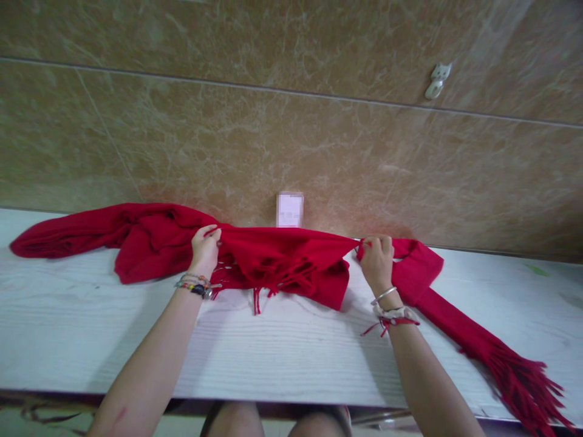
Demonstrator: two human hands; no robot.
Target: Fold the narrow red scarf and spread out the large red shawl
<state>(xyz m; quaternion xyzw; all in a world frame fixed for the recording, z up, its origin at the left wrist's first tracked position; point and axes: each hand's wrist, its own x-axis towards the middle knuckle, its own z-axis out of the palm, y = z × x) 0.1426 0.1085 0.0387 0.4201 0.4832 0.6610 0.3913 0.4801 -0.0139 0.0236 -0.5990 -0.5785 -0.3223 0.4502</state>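
A long red fringed scarf (277, 258) lies across a white wood-grain table (282, 352) set against a wall. My left hand (204, 247) is closed on the scarf's upper edge left of centre, with beaded bracelets on the wrist. My right hand (377, 260) pinches the same edge further right, with a bangle and a cord on that wrist. The cloth is stretched between both hands, and its fringe hangs below them. One scarf end bunches to the far left (68, 233). The other fringed end (523, 379) trails off the table's front right edge.
A brown marble-patterned tiled wall (291, 121) rises right behind the table. A small white hook (437, 81) is fixed on it at upper right. A small blurred white card (290, 209) stands at the wall's base. My knees (277, 422) show below the table's front edge.
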